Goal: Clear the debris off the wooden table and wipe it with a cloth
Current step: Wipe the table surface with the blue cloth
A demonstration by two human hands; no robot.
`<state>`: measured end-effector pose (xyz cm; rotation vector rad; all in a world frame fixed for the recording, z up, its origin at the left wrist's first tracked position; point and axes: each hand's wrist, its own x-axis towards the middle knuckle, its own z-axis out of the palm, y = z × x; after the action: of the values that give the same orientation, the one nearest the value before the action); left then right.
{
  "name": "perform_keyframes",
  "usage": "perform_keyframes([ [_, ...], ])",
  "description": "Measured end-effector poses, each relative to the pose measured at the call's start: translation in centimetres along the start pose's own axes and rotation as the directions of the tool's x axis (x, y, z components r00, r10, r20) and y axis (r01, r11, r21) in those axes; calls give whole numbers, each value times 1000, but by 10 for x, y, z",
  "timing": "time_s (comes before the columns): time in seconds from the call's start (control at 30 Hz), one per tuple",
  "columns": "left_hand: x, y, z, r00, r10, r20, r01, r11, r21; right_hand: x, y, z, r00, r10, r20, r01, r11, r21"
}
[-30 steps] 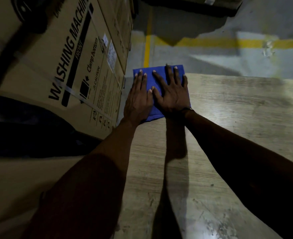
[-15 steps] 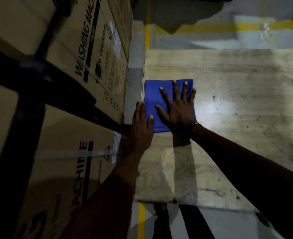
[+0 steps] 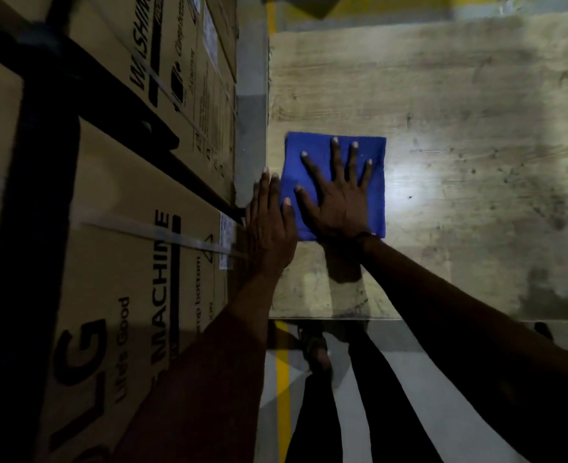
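Right hand (image 3: 337, 205) is pressed flat, fingers spread, on the blue cloth (image 3: 377, 182) on the wooden table (image 3: 459, 95), while left hand (image 3: 269, 225) lies straight-fingered at its edge, gripping nothing.

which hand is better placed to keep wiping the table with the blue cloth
Right. The right hand lies flat with fingers spread on the blue cloth, pressing it to the wooden table. The left hand sits at the table's left edge, only its thumb reaching the cloth.

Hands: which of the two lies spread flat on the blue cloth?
The right hand, fingers splayed on the blue cloth; the left hand rests at its left edge.
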<state>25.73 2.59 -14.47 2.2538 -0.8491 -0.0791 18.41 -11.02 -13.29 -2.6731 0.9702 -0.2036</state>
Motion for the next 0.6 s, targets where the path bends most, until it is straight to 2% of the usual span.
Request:
perform_keyframes([
  [0.17,1,2,-2,999,-8,37,6,999,44,-52,27,-16,997,-69,43,70,998,-6],
  [0.3,0,5,-3,996,18,82,-35,978,205,-31,43,-20,1000,10,8,-10,1000,-26],
  [0.43,1,4,-6,992,53,118,-82,963,256,-20,38,-19,998,59,1,-59,998,-33],
  [0.53,3,7,-6,989,47,144,-84,961,265,-63,40,-26,1000,8,14,-8,999,-32],
  [0.6,0,11,-7,987,32,158,-72,964,257,-101,55,-32,1000,24,11,-23,999,-49],
])
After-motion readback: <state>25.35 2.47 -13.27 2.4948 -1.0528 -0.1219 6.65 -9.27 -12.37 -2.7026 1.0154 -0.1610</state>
